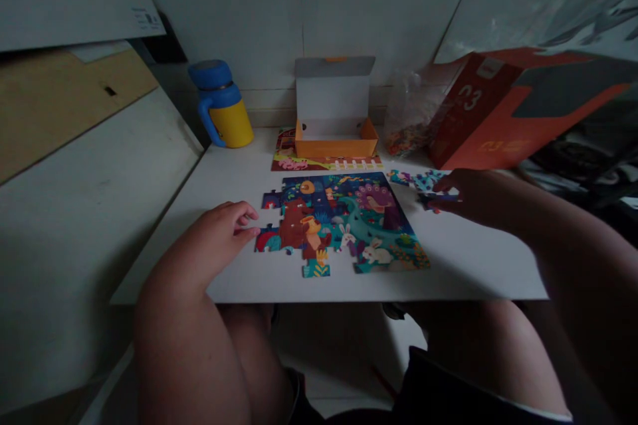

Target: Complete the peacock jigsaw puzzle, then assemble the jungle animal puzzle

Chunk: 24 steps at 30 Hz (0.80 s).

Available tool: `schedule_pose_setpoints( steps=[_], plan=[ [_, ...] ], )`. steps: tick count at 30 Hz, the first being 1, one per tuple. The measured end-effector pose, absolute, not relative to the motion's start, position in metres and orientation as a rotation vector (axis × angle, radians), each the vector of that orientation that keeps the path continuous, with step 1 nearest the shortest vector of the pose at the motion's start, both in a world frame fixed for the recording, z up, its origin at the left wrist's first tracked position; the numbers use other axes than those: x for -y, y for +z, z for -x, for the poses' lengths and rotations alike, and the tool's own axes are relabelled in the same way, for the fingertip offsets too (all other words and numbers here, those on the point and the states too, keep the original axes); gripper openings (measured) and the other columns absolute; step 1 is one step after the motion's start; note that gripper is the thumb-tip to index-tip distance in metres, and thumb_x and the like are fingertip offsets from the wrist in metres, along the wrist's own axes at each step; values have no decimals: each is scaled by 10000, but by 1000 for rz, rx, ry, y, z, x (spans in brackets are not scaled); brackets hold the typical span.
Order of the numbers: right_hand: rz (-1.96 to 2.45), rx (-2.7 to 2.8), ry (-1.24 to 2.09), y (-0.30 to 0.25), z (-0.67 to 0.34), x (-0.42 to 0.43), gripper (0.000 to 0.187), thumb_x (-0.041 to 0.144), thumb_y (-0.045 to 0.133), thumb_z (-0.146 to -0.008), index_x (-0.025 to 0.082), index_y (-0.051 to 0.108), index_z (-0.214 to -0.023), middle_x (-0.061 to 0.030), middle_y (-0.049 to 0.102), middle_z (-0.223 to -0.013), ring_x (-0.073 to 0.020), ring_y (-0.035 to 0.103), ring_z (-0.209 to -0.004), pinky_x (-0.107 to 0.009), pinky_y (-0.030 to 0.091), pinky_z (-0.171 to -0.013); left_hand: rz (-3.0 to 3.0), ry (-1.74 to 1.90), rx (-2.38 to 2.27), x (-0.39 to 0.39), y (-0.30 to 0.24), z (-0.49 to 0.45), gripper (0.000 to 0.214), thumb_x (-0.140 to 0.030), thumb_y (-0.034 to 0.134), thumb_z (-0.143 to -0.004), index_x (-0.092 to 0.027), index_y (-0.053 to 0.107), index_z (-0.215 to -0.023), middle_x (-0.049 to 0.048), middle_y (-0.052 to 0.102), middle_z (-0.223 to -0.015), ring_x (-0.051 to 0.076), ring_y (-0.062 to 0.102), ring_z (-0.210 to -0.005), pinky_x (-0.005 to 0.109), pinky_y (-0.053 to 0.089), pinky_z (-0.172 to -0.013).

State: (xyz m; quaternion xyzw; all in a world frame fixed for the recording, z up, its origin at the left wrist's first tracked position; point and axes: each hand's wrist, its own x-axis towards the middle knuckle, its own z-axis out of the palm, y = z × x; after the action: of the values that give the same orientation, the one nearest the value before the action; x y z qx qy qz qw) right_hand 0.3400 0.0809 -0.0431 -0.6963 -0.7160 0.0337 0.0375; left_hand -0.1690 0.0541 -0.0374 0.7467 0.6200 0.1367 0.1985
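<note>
A partly assembled jigsaw puzzle [323, 219] lies on the white table, showing a bear, white rabbits and a peacock in a dark blue-green scene. Its left and lower edges are ragged, with gaps in them. At the left edge is my left hand [234, 222], fingers loosely curled and apart from the thumb, nothing visible between them. The thumb tip is close to a red and teal piece [269, 240]. My right hand [456, 187] reaches to loose puzzle pieces [423, 180] right of the puzzle. Its thumb and fingers are on a dark blue piece [427, 202], partly hidden.
Behind the puzzle, an open orange box [336, 147] stands on a farm picture sheet [289, 165]. A blue and yellow jug [229, 119] is at the back left. A clear bag of pieces [409, 126] and a large red box [478, 109] stand at the back right.
</note>
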Motion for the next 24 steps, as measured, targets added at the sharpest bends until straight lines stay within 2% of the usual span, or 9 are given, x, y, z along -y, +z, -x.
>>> schedule_pose_setpoints(
  steps=[3, 8, 10, 13, 16, 24],
  plan=[
    [2107, 2368, 144, -49, -338, -71, 199, 410, 800, -913, 240, 808, -1016, -134, 775, -940, -284, 698, -781, -393, 460, -699, -2059, 377, -1739, -54, -39, 174, 240, -375, 632, -891, -224, 706, -1062, 83, 751, -1045, 261, 718, -918, 389, 568, -842],
    [2094, 2290, 191, -49, -332, -72, 221, 390, 811, -931, 237, 791, -1090, -173, 780, -1073, -300, 723, -886, -410, 500, -796, -2041, 357, -1748, -51, -36, 174, 231, -378, 625, -913, -219, 711, -1058, 77, 762, -1025, 264, 724, -932, 389, 566, -849],
    [2112, 2246, 230, -50, -334, -75, 232, 374, 857, -894, 239, 785, -1068, -179, 772, -1075, -300, 719, -881, -415, 506, -807, -2046, 359, -1752, -50, -35, 173, 207, -357, 632, -919, -223, 712, -1054, 74, 766, -1030, 257, 726, -934, 380, 566, -852],
    [2189, 2183, 247, -54, -342, -79, 209, 372, 913, -842, 262, 757, -926, -177, 754, -1046, -301, 708, -873, -412, 501, -802, -2055, 364, -1764, -48, -32, 171, 169, -328, 646, -924, -233, 707, -1050, 67, 769, -1034, 248, 729, -942, 363, 568, -845],
    [2224, 2167, 328, -59, -346, -81, 216, 397, 899, -866, 298, 715, -810, -147, 751, -956, -283, 690, -811, -410, 477, -774, -2059, 351, -1766, -47, -29, 168, 139, -298, 649, -928, -232, 701, -1039, 69, 768, -1043, 244, 730, -951, 357, 567, -855],
    [2198, 2123, 383, -54, -336, -78, 142, 325, 865, -888, 299, 728, -918, -114, 784, -937, -266, 705, -806, -409, 460, -807, -2067, 347, -1752, -47, -28, 166, 129, -289, 642, -931, -229, 702, -1028, 73, 770, -1051, 242, 728, -953, 360, 569, -862]
  ],
)
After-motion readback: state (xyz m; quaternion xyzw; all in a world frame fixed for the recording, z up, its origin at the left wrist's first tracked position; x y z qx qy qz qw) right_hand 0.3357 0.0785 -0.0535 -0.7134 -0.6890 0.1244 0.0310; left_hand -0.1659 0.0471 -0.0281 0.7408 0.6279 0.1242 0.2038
